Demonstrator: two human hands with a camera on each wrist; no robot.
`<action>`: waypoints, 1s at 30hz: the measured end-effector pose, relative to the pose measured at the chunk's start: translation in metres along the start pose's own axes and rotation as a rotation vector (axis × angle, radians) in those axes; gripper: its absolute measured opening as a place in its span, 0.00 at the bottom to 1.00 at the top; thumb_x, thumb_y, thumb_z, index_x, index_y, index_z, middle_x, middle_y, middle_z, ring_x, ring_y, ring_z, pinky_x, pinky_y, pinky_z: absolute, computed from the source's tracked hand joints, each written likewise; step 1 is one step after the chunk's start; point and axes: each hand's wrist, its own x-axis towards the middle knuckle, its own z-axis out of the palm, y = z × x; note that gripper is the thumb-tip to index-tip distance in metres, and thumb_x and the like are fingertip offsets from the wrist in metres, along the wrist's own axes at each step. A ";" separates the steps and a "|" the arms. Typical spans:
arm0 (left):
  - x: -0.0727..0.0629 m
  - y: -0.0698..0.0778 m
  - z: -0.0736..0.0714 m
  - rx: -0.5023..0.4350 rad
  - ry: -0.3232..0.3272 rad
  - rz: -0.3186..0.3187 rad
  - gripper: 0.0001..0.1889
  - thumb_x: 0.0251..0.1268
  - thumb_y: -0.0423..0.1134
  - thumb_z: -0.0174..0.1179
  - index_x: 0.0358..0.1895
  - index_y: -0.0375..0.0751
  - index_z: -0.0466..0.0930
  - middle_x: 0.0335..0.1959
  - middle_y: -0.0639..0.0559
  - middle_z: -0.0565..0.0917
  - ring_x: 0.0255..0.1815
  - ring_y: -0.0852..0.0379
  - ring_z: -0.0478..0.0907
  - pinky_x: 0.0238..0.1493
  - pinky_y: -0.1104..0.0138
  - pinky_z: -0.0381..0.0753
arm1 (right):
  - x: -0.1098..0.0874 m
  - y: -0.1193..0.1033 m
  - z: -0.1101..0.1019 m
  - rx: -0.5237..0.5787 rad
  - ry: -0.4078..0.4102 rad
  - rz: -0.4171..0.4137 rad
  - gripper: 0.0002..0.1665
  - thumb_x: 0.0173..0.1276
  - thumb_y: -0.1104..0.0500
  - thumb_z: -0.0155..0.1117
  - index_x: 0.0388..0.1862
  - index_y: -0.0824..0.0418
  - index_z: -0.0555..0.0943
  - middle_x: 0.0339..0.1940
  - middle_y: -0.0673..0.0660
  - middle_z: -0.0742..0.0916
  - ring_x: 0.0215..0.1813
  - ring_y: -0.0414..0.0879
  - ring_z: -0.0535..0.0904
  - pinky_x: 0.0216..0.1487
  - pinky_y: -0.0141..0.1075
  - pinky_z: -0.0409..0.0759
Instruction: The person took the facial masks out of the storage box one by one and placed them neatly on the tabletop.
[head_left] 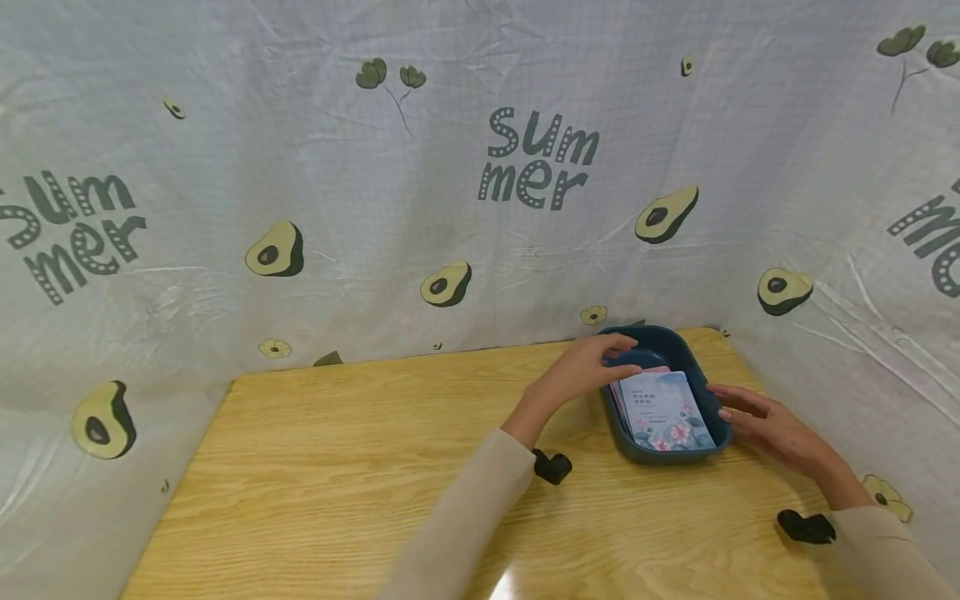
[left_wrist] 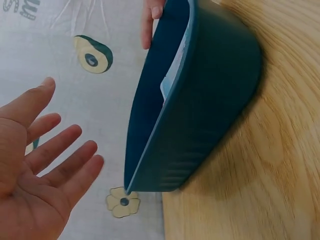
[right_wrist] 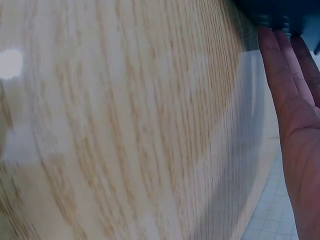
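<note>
A dark blue plastic basin [head_left: 637, 454] stands at the right rear of the wooden table. Inside it lies a stack of flat square packets; the top packet [head_left: 660, 408] is white and pale blue with pink flowers, and pinkish edges show beneath it. My left hand [head_left: 585, 367] hovers over the basin's left side, its fingers spread and holding nothing in the left wrist view. On the opposite side, the fingers of my right hand [head_left: 780, 433] rest against the basin's outer wall. Straight fingertips of that hand [right_wrist: 300, 115] touch the wall in the right wrist view.
The wooden table [head_left: 360, 467] stretches left and forward of the basin. A white curtain [head_left: 360, 183] with avocado and "summer" prints hangs behind and at both sides. Black wrist pieces [head_left: 552, 467] show at both sleeves.
</note>
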 end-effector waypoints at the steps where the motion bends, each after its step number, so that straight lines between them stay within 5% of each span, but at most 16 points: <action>1: 0.004 0.001 0.001 -0.015 -0.008 -0.017 0.27 0.74 0.54 0.61 0.71 0.50 0.75 0.67 0.54 0.79 0.65 0.56 0.77 0.60 0.72 0.77 | 0.000 0.000 0.000 0.004 -0.001 -0.002 0.31 0.83 0.62 0.49 0.81 0.64 0.57 0.66 0.34 0.72 0.61 0.25 0.75 0.55 0.28 0.80; 8: 0.032 0.004 0.011 -0.022 -0.060 -0.100 0.27 0.74 0.57 0.60 0.70 0.51 0.76 0.63 0.55 0.81 0.64 0.56 0.77 0.60 0.69 0.77 | -0.002 -0.001 -0.003 0.003 0.000 -0.012 0.31 0.83 0.62 0.49 0.81 0.65 0.57 0.66 0.34 0.72 0.60 0.25 0.75 0.55 0.28 0.80; 17: 0.073 -0.003 0.004 0.057 -0.199 -0.031 0.24 0.74 0.48 0.63 0.67 0.41 0.78 0.61 0.47 0.83 0.60 0.57 0.78 0.60 0.73 0.74 | 0.008 -0.004 -0.002 -0.050 0.012 0.031 0.33 0.83 0.57 0.52 0.81 0.62 0.58 0.67 0.36 0.70 0.61 0.24 0.74 0.56 0.26 0.78; 30: 0.090 -0.013 0.020 0.206 -0.455 -0.125 0.22 0.71 0.41 0.67 0.66 0.50 0.80 0.59 0.54 0.83 0.51 0.63 0.79 0.44 0.73 0.81 | -0.002 -0.003 0.001 -0.034 -0.003 0.012 0.32 0.83 0.60 0.50 0.80 0.65 0.58 0.66 0.33 0.72 0.61 0.24 0.74 0.56 0.27 0.79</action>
